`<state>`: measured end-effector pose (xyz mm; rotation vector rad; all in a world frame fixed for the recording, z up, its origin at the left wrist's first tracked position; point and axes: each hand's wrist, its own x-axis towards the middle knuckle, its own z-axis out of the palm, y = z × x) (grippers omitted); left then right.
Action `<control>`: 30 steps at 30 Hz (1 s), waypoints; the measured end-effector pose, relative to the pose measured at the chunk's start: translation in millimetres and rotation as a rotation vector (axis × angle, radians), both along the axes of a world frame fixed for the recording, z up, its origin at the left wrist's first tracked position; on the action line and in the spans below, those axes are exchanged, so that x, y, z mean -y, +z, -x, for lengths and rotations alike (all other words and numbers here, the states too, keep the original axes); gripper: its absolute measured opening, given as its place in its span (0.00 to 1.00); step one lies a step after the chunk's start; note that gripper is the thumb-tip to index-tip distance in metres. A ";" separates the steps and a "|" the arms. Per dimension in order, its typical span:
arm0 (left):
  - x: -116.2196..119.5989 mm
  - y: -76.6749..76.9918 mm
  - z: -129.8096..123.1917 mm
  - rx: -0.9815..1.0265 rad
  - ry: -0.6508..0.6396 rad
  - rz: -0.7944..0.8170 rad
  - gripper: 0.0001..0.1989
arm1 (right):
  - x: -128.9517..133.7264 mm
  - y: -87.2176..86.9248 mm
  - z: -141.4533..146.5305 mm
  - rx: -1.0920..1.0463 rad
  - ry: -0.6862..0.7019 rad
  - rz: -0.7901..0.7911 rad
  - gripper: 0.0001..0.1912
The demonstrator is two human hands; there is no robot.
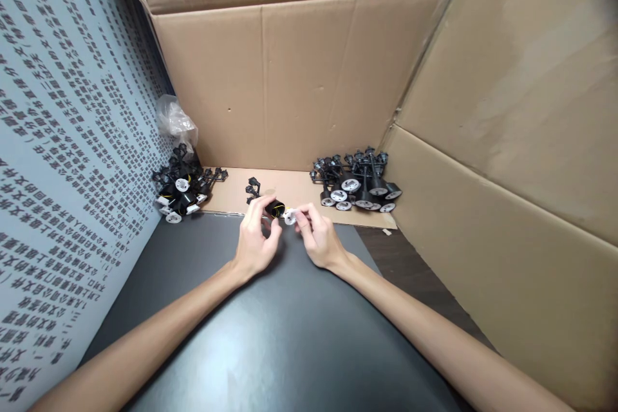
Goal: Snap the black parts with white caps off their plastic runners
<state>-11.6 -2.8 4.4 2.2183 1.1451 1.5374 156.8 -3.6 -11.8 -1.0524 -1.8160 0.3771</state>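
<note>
Looking down through the head camera, I have both bare hands close together just above the near edge of a dark, glossy worktop [290, 347]. My left hand [255, 238] is curled around a small black plastic fitting [275, 208], with its fingertips [263, 203] against the body, and its branching black arms [252, 190] stick up and to the left. A thin yellow wire [282, 209] shows at the fitting's body. My right hand [318, 235] pinches a white disc [290, 217] between thumb and forefinger, right beside the fitting's end. From this view I cannot tell whether the disc is attached to the fitting. The two hands are a little apart, with the piece between them.

Two heaps of similar black fittings with white discs lie on a tan cardboard sheet [294, 190]: the left heap [183, 183] stands well left of my hands, and the right heap [355, 180] is larger. A crumpled clear plastic bag [176, 121] sits behind the left heap. Brown cardboard panels [290, 77] rise behind and to the right, while a pale blue sheet [72, 141] printed with dark characters forms the left wall.
</note>
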 end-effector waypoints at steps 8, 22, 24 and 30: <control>3.0 -1.1 -0.1 -0.064 -0.059 -0.035 0.20 | 0.2 2.6 1.0 0.028 0.001 -0.007 0.11; 2.7 -1.0 0.1 -0.045 -0.030 -0.013 0.20 | 2.8 2.0 -0.3 -0.005 0.021 -0.046 0.11; 2.6 -0.4 -0.1 -0.043 -0.026 -0.013 0.20 | 2.8 0.8 -0.9 -0.042 -0.002 -0.055 0.12; 3.2 -0.5 -0.3 -0.074 -0.052 -0.030 0.20 | 1.1 0.7 -0.3 -0.012 0.003 -0.030 0.12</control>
